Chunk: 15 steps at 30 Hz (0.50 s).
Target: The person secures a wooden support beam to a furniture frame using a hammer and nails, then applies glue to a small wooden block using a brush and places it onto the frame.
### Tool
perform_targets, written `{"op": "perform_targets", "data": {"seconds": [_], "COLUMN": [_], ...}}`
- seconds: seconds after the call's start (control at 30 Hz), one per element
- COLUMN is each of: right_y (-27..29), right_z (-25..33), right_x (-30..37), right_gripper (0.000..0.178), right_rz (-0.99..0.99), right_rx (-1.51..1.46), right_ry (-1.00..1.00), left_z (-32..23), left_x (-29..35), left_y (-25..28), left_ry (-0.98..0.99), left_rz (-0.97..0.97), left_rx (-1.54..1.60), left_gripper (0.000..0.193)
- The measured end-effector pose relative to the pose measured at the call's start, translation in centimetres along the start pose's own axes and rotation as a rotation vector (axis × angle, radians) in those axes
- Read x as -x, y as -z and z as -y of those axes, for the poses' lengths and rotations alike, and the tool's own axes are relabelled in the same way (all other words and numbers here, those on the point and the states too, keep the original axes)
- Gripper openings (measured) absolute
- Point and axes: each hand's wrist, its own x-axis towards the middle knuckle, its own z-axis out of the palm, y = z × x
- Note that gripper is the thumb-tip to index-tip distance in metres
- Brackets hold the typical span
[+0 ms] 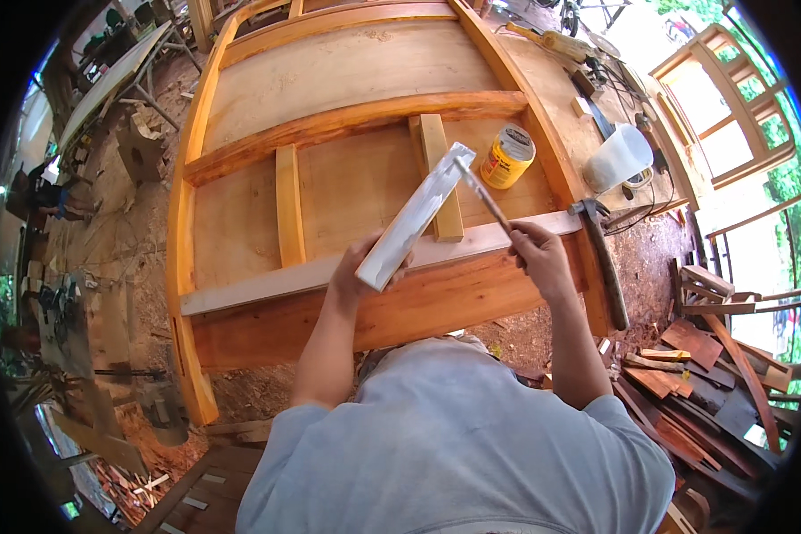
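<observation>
My left hand (358, 269) grips the near end of a narrow wooden strip (409, 222), its upper face coated in a wet-looking white layer. The strip is held tilted, with its far end up and to the right. In my right hand (543, 256) is a thin brush (484, 190), pinched near its handle end; its whitened tip touches the strip's far end. Beyond the hands, a yellow can (507, 158) stands inside a large orange-brown wooden frame (356, 311). A short wooden block (442, 182) lies partly behind the strip. White coating covers the frame's near rail (498, 246).
A hammer (607, 267) hangs over the frame's right corner. On the bench at right stand a translucent plastic tub (618, 158) and a power tool (561, 44). Scrap boards (685, 383) are piled at lower right. Another person (49, 191) sits at far left.
</observation>
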Motion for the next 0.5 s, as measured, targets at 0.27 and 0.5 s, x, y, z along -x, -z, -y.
{"op": "perform_targets", "data": {"seconds": [0.27, 0.5], "right_y": [-0.4, -2.6], "right_z": [3.0, 0.7], "right_x": [1.4, -7.3], "right_gripper": [0.024, 0.020], "right_rz": [-0.093, -0.186], "right_rx": [0.551, 0.771], "right_ry": [0.253, 0.608], "left_z": [0.9, 1.1], "left_x": [7.7, 7.6], "left_y": [-2.5, -2.5], "left_ry": [0.076, 0.095], "left_rz": [-0.259, -0.211], "left_rx": [0.056, 0.030], "left_gripper": [0.054, 0.054]}}
